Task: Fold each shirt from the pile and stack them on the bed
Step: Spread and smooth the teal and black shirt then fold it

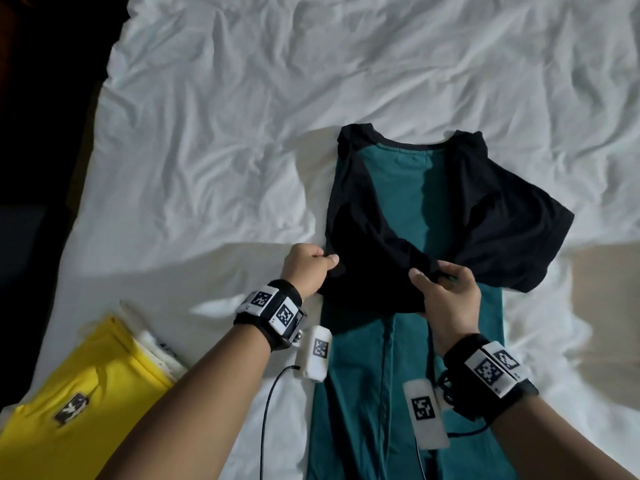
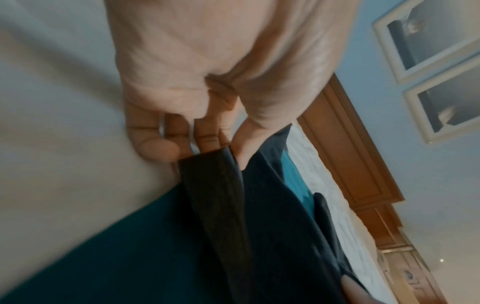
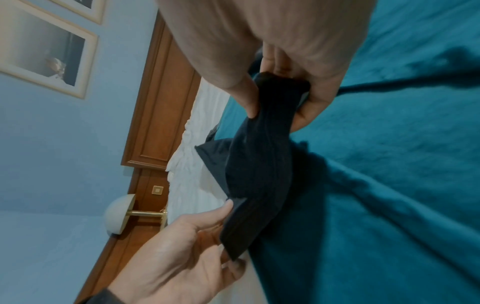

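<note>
Black sleeve (image 1: 374, 268) pinched by left hand (image 1: 306, 268), right hand (image 1: 450, 296).

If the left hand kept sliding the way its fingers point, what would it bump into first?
Probably the right hand. The left hand points across the black sleeve that both hands pinch, with the right hand at its far end. Depth is hard to judge.

Open sheet far and left; the near corner was crowded

Wide bare bed sheet (image 1: 214, 140) lay beyond and to the left of the teal shirt (image 1: 401, 188), free for a hand to pass. The yellow shirt (image 1: 83, 382) filled the near-left corner. The shirt's black sleeve (image 1: 512, 233) spread out to the right, covering the sheet there.
</note>
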Action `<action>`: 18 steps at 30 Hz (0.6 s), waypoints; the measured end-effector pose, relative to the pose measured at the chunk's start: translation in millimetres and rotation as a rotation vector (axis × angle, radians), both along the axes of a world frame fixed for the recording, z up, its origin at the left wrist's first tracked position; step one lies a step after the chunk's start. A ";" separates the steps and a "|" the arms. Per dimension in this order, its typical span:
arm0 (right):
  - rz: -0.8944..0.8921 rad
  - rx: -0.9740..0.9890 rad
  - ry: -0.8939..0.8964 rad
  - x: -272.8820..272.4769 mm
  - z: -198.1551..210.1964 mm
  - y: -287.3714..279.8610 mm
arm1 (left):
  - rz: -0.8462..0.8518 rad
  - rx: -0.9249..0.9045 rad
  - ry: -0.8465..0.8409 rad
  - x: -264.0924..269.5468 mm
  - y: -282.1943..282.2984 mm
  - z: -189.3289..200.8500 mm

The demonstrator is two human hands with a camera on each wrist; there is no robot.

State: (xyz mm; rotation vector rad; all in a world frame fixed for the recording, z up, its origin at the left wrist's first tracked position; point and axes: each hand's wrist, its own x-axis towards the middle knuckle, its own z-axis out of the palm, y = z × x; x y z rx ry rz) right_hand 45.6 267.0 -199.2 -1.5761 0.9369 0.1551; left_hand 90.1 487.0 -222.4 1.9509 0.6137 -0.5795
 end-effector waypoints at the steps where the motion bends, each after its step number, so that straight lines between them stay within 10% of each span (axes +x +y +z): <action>1: 0.011 -0.029 0.018 -2.0 -2.6 -3.5 | -0.009 0.009 0.006 -2.0 -0.7 -3.1; 18: 0.139 -0.308 0.033 -13.0 -14.5 -15.5 | -0.052 0.118 -0.036 14.2 -6.7 0.1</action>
